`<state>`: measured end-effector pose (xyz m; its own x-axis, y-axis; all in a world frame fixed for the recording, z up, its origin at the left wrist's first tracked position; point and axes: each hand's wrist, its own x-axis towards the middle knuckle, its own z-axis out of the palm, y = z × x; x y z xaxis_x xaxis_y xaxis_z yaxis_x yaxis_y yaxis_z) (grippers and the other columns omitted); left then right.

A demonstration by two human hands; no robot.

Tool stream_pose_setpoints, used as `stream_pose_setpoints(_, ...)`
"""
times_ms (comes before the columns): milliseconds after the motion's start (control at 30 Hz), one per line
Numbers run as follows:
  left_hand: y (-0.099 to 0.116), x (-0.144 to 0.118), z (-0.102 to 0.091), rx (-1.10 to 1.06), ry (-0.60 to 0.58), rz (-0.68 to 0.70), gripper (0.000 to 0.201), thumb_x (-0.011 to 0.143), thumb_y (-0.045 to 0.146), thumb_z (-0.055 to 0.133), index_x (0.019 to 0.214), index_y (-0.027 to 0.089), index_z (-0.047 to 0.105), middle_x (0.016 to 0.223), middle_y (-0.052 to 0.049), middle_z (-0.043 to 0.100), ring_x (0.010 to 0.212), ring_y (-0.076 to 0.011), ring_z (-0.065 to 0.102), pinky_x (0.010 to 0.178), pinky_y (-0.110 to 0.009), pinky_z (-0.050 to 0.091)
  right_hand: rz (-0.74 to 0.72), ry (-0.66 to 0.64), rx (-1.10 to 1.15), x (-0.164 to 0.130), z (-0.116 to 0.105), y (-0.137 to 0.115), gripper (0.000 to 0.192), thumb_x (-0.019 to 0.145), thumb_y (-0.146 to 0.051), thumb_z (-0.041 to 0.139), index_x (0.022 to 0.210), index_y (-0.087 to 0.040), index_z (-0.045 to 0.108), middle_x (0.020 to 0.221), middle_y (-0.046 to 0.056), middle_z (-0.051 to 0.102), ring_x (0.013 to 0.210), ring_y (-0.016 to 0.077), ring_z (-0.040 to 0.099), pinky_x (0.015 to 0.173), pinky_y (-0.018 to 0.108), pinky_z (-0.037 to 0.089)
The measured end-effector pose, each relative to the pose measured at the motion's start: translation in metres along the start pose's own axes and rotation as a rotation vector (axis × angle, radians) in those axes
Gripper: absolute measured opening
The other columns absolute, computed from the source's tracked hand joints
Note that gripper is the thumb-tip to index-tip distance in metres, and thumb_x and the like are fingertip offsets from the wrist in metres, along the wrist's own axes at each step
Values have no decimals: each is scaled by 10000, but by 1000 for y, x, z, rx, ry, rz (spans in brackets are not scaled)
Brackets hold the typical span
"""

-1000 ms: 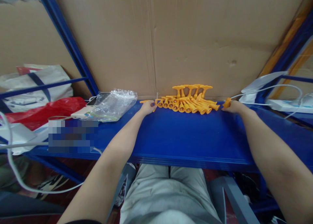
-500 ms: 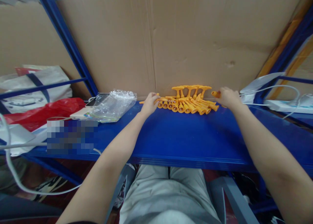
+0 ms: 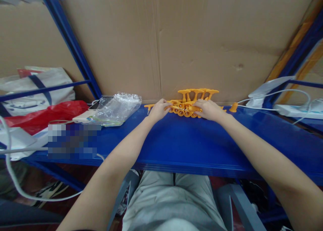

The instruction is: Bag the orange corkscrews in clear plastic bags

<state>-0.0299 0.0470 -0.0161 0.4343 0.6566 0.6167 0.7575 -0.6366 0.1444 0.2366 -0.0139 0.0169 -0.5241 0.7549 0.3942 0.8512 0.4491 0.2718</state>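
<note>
Both my hands on the heap of orange plastic pieces at the back of the blue shelf.

At 9 o'clock of my left hand [image 3: 158,109] lies a crumpled clear plastic bag [image 3: 118,107]; what is in it I cannot tell, though a white flat box [image 3: 84,116] pokes out beside it. My left hand rests on the 9 o'clock end of the orange pieces [image 3: 188,104], fingers curled loosely over them; my right hand [image 3: 207,109] covers the 3 o'clock end, fingers bent, and whether either one truly grips a piece I cannot tell. The heap sits against the cardboard wall [image 3: 176,45] on the blue shelf [image 3: 189,140]. Half a second ago my right hand was further out at 3 o'clock holding a single orange piece [image 3: 234,107]; now that one lies alone on the shelf, and the hand has come in to the heap.
</note>
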Motion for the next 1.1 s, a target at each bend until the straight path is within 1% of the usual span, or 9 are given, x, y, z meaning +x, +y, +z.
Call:
stream_pose_setpoints(167, 0, 0, 0, 13, -5, -12, 269, 898, 212, 559, 1100, 204, 735, 1008, -64, 631, 959, -185, 625, 917, -308, 494, -39, 7, 19, -1, 0, -8, 236, 890, -261, 561, 1081, -178, 671, 1098, 118, 697, 987, 265, 654, 778, 340, 461)
stream_pose_setpoints(400, 2, 0, -1, 22, -27, -31, 283, 888, 192, 563, 1115, 184, 733, 996, -67, 625, 959, -190, 619, 924, -303, 489, 4, 29, 47, -1, -4, -21, 260, 932, -296, 491, 1075, -171, 670, 1096, 129, 692, 992, 269, 658, 793, 336, 461)
stream_pose_setpoints(533, 0, 0, -1, 42, -11, -59, 283, 892, 181, 561, 1115, 178, 734, 984, -71, 624, 942, -192, 622, 912, -304, 495, 3, 39, 26, -1, -5, -24, 275, 930, -305, 508, 1097, -164, 674, 1095, 125, 698, 978, 269, 667, 784, 333, 464)
stream_pose_setpoints(633, -4, 0, 1, 58, -5, -69, 282, 891, 182, 567, 1119, 180, 733, 964, -70, 620, 905, -188, 625, 885, -305, 505, 9, 32, 8, -2, -5, -26, 289, 926, -298, 519, 1122, -149, 669, 1109, 128, 700, 1003, 271, 665, 799, 331, 465)
stream_pose_setpoints(867, -10, -1, 5, 74, 20, -87, 268, 881, 194, 568, 1082, 197, 746, 951, -64, 618, 877, -187, 626, 858, -315, 517, 56, 36, 36, -2, -4, -25, 307, 924, -293, 513, 1148, -150, 664, 1130, 132, 707, 1016, 278, 668, 827, 352, 483)
stream_pose_setpoints(967, -10, -1, 6, 73, 28, -87, 267, 875, 192, 573, 1074, 200, 750, 943, -61, 617, 870, -186, 627, 852, -314, 520, 72, 19, 27, -2, -4, -23, 339, 925, -312, 508, 1177, -142, 658, 1147, 142, 700, 1018, 284, 669, 830, 365, 495)
stream_pose_setpoints(1100, -11, -1, 6, 64, 44, -83, 263, 869, 190, 583, 1073, 191, 750, 942, -60, 617, 865, -182, 628, 849, -313, 525, 87, -12, -3, -2, -4, -23, 337, 926, -311, 493, 1167, -150, 667, 1151, 141, 697, 1010, 282, 669, 828, 370, 503)
